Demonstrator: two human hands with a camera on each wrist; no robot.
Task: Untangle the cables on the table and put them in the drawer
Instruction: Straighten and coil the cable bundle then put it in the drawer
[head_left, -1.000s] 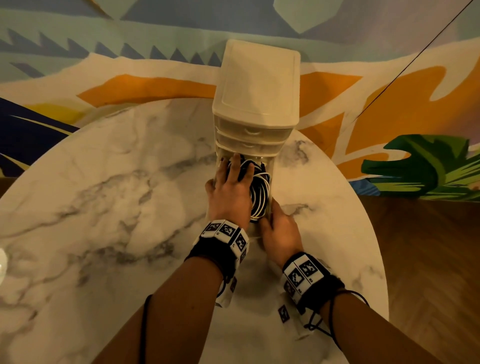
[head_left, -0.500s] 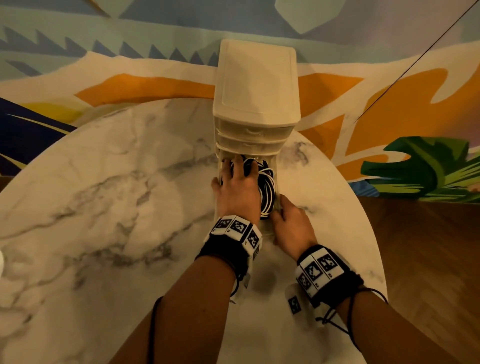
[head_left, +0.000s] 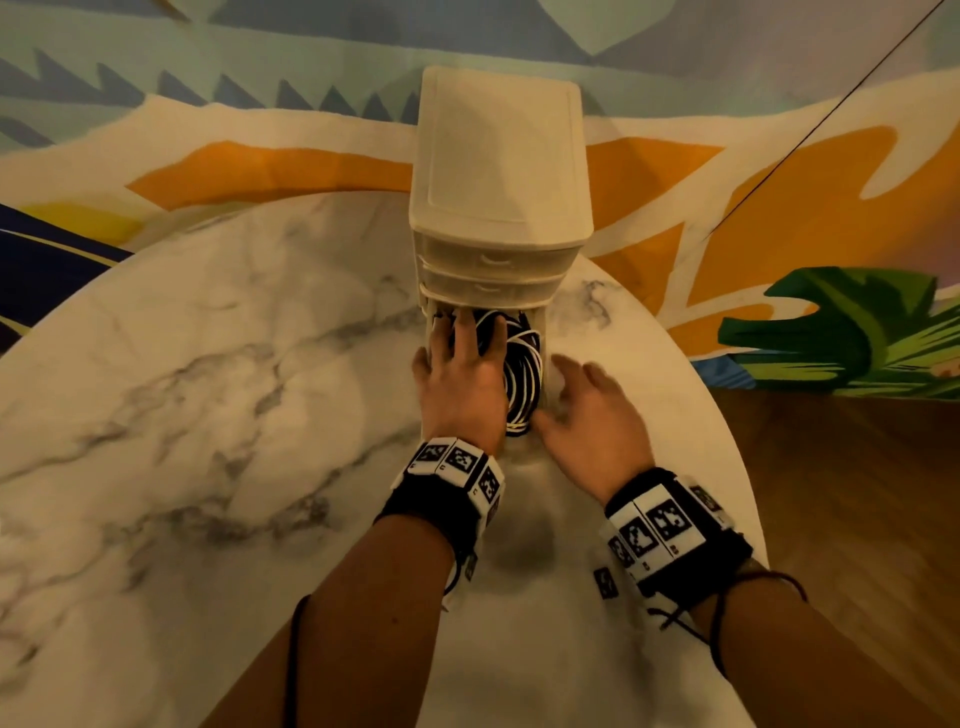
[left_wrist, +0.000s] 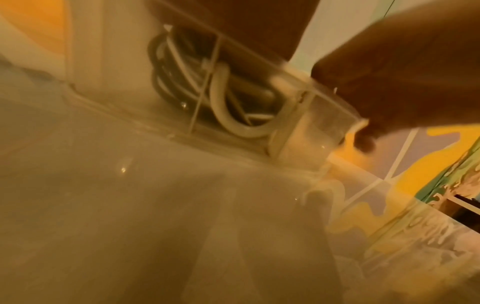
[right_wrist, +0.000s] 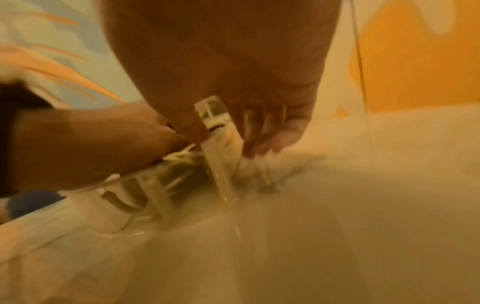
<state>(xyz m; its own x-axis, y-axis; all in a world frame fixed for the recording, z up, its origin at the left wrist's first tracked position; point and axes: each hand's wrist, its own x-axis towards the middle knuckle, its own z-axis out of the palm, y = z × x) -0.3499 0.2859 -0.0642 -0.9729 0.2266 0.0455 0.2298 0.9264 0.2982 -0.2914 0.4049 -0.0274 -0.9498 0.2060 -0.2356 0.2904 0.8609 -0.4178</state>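
Note:
A cream drawer unit (head_left: 498, 171) stands on the marble table (head_left: 208, 415). Its clear bottom drawer (head_left: 546, 358) is pulled out toward me and holds coiled black and white cables (head_left: 522, 374). My left hand (head_left: 467, 358) lies flat on the cables with straight fingers, pressing them down into the drawer. My right hand (head_left: 582, 410) is at the drawer's front right corner, thumb at the front and fingers along the right wall. The right wrist view shows the clear drawer wall (right_wrist: 221, 176) between that thumb and fingers. Through the drawer's clear side, the left wrist view shows the cables (left_wrist: 228, 107).
The two upper drawers (head_left: 493, 260) of the unit are closed. The table's curved edge runs close on the right, with wooden floor (head_left: 857, 493) beyond it. A painted wall stands right behind the unit. Bare marble stretches to the left.
My right hand has slid from the drawer's front to its front right corner, fingers now spread along the side. My left hand stays flat on the cables.

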